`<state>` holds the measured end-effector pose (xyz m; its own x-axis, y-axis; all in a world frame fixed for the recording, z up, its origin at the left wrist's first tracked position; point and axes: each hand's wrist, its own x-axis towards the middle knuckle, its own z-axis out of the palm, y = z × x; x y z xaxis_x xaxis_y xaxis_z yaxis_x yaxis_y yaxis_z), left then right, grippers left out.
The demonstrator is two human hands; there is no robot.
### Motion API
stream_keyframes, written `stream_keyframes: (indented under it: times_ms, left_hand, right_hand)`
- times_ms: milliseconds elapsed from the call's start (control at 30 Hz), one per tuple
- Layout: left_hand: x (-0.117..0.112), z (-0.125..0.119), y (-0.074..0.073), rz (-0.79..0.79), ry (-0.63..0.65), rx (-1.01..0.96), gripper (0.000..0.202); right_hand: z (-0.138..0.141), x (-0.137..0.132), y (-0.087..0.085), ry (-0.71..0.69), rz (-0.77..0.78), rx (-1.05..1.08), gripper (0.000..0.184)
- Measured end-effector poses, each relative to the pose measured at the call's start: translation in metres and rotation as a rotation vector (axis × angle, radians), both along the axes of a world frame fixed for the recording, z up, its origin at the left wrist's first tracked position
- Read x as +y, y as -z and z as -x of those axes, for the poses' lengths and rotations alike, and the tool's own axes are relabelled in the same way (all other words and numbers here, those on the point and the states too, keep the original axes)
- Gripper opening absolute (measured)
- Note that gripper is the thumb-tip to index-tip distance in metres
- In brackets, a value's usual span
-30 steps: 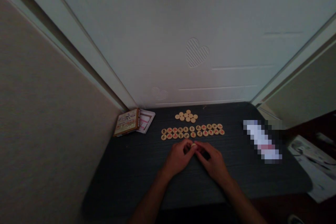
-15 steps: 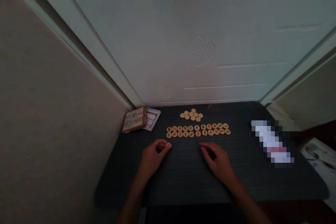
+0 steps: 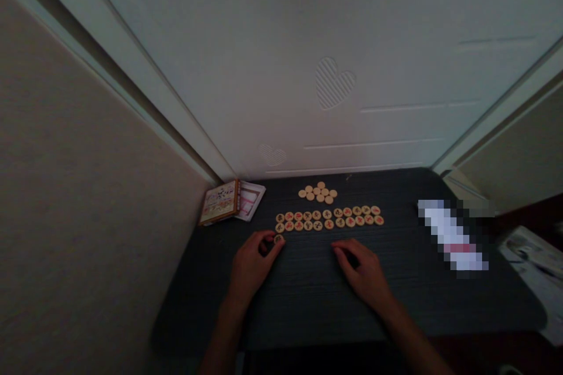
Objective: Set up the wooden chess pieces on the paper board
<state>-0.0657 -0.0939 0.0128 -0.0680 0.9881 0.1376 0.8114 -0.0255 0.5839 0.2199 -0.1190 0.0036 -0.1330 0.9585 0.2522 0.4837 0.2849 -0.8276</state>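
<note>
Two rows of round wooden game pieces with red and black marks lie across the dark table. A small cluster of blank-faced pieces sits behind them. My left hand pinches a single piece with thumb and fingers, just below the left end of the rows; the piece rests on or just above the table. My right hand lies on the table below the rows' middle, fingers curled loosely down, with nothing visible in it.
A small printed box and its white tray lie at the table's back left corner. A blurred-out object lies at the right. A white door stands behind the table, a beige wall to the left.
My hands were together at the table's middle around one piece. My left hand has carried the piece left to the end of the rows. My right hand stayed near the middle.
</note>
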Motion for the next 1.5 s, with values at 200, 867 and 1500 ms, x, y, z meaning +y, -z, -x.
stream_keyframes:
  times_ms: [200,867,1500]
  left_hand:
    - [-0.005,-0.001,0.007,-0.056,0.055,0.038,0.029]
    - [-0.010,-0.001,0.009,-0.043,0.039,-0.070,0.037]
    - [-0.014,-0.003,0.007,-0.065,0.050,-0.053,0.036]
  right_hand:
    - [0.001,0.001,-0.002,0.005,0.000,-0.003,0.021]
    - [-0.034,0.156,-0.038,-0.134,-0.094,-0.503,0.028]
    - [-0.039,0.179,-0.047,-0.218,-0.075,-0.468,0.019]
